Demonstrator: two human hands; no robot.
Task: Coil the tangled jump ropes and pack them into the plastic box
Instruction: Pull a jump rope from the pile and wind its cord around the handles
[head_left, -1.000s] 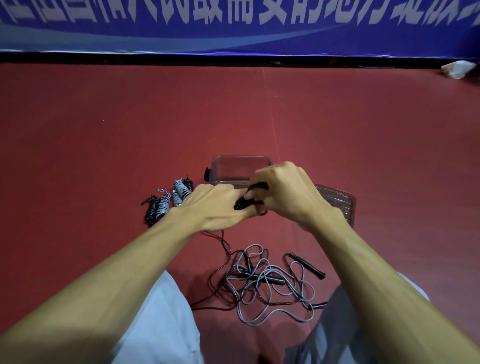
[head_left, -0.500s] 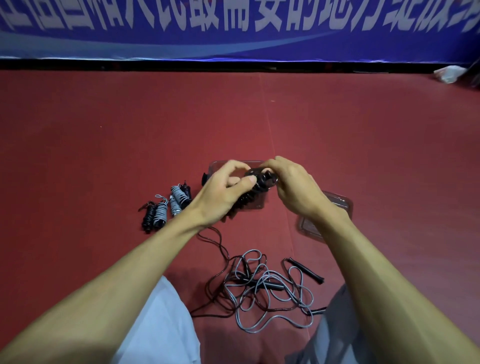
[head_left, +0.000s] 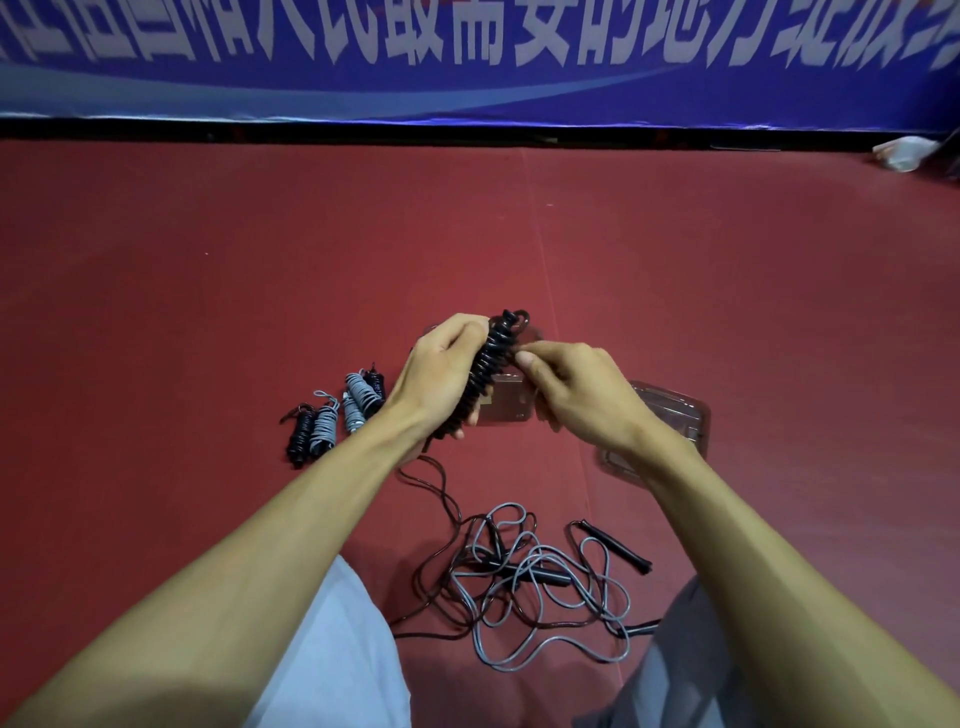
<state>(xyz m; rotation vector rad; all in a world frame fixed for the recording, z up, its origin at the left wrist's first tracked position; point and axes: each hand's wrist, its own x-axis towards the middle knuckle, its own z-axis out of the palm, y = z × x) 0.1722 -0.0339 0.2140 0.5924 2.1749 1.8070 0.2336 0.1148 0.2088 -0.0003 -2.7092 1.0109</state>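
Up off the red floor (head_left: 208, 312) and gripped in the left hand (head_left: 441, 374): a black coiled jump rope (head_left: 485, 371), wound tight, tilted with its top end away and to the right. Clenched round its lower half, thumb up near the top turns. Over on the other side, pinching at the upper coils with the right hand (head_left: 576, 397), fingers (head_left: 525, 358) curled in and nipped onto the cord. Trailing from the bottom of the bundle, a loose black tail (head_left: 441, 486), down to the floor and on into the tangled ropes (head_left: 524, 582).

Directly behind the held bundle, resting on the floor and half hidden by both hands: the clear plastic box (head_left: 511, 410). Just to its right, behind the right wrist, a clear lid (head_left: 675, 415), lying flat.

Left of the left hand, lined up on the floor, a row of finished bundles (head_left: 324, 423), black and grey. Down between the knees, grey and black cords heaped in loops, with a black handle (head_left: 613, 546) at the right edge of the heap.

Along the far wall, a blue banner (head_left: 467, 93) with white characters. Far right at its foot, something white and crumpled (head_left: 901, 153), too small to tell what.
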